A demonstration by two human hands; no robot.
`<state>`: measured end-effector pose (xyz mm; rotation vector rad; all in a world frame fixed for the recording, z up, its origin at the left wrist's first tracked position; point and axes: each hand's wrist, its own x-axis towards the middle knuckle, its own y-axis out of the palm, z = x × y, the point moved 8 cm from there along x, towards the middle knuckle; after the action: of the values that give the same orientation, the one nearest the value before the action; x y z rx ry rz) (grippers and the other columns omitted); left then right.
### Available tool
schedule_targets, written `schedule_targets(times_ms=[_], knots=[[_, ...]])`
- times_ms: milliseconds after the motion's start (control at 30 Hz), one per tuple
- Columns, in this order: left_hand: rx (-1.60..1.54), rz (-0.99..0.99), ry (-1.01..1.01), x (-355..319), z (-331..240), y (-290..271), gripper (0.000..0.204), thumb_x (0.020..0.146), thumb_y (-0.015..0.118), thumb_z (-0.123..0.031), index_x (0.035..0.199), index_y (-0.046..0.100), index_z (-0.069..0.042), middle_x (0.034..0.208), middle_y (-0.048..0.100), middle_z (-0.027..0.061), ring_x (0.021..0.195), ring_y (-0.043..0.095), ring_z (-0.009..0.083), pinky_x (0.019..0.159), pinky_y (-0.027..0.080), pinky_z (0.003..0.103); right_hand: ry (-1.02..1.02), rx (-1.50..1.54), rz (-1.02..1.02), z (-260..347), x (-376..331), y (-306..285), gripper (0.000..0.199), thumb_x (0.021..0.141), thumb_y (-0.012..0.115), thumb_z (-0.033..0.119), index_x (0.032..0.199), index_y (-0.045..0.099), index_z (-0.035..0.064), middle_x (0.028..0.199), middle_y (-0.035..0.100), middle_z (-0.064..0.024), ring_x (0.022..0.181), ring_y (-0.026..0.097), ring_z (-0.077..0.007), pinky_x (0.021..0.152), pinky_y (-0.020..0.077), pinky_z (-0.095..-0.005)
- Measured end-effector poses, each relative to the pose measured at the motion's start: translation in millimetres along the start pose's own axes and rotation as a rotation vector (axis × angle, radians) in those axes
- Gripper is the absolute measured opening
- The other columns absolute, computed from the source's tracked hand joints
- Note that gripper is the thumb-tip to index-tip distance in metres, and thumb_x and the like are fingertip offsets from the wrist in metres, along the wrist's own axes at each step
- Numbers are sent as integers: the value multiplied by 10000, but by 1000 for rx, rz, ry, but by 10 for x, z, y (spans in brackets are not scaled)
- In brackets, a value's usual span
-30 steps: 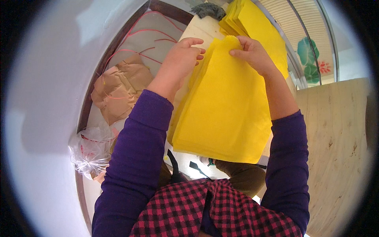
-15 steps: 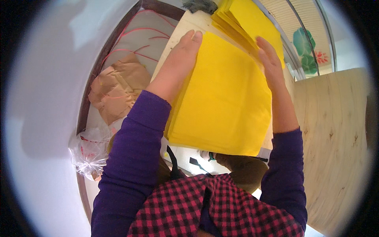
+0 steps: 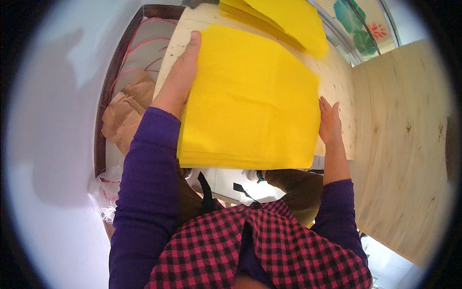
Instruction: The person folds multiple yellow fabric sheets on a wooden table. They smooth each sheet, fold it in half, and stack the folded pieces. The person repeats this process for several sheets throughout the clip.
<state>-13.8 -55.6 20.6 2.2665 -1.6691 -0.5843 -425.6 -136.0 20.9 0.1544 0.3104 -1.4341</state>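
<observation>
A thick stack of yellow cloth-like sheets (image 3: 250,98) lies in front of me on a pale wooden board, its layered edges showing at the near left corner. Along its left side, my left hand (image 3: 182,72) rests stretched out, thumb up against the edge; most of its fingers are hidden below the thumb. At the right edge, my right hand (image 3: 330,120) stands on its side, fingers extended and thumb apart, touching the sheets or just beside them. Behind it sits a second pile of yellow sheets (image 3: 284,21), its layers fanned unevenly.
The wooden board (image 3: 339,84) extends right to an upright wooden panel (image 3: 404,139). On the left are crumpled brown paper (image 3: 127,108), red cord (image 3: 129,70) and a clear plastic bag (image 3: 107,192), beside a white wall. Metal bars (image 3: 365,29) stand at the far right.
My right hand has come down nearer along the right edge of the stack. My left hand stays at the left edge. The view has shifted, and the near edges look more even.
</observation>
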Motion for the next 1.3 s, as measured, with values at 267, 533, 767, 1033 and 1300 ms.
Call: schedule_targets(times_ms=[267, 533, 767, 1033, 1300], knots=[[-33, -28, -16, 34, 101, -34, 726, 947, 420, -567, 1349, 441, 38, 1345, 495, 123, 1186, 492, 208, 982, 382, 273, -11, 43, 18, 135, -87, 284, 798, 974, 227, 586, 1466, 153, -39, 1536, 196, -171, 1404, 238, -273, 1138, 219, -368], [59, 47, 67, 218, 89, -247, 636, 960, 474, -445, 1422, 359, -24, 1419, 430, 136, 1308, 396, 211, 1073, 303, 295, -84, -126, -108, 191, -89, 54, 744, 975, 277, 546, 1466, 201, -8, 1539, 190, -172, 1419, 207, -278, 1149, 177, -373], [1014, 284, 669, -424, -477, 340, 629, 946, 493, -391, 1461, 289, -92, 1508, 295, 147, 1405, 249, 297, 1143, 187, 397, -674, -889, 88, 606, -593, 806, 628, 975, 407, 421, 1437, 306, 9, 1523, 229, -193, 1419, 208, -313, 1155, 164, -420], [1684, 397, 647, -839, 383, 888, 623, 935, 469, -393, 1431, 321, -46, 1503, 309, 123, 1395, 276, 271, 1140, 169, 473, -757, -1348, 260, 156, -828, 1903, 734, 915, 476, 451, 1445, 264, -11, 1518, 229, -207, 1424, 190, -314, 1151, 150, -458], [1632, 429, 609, -798, 428, 827, 635, 932, 484, -370, 1446, 294, -48, 1502, 304, 142, 1400, 263, 296, 1140, 155, 489, -562, -1463, 21, -1, -678, 1130, 755, 915, 456, 489, 1444, 262, -15, 1529, 225, -176, 1434, 171, -278, 1153, 126, -466]])
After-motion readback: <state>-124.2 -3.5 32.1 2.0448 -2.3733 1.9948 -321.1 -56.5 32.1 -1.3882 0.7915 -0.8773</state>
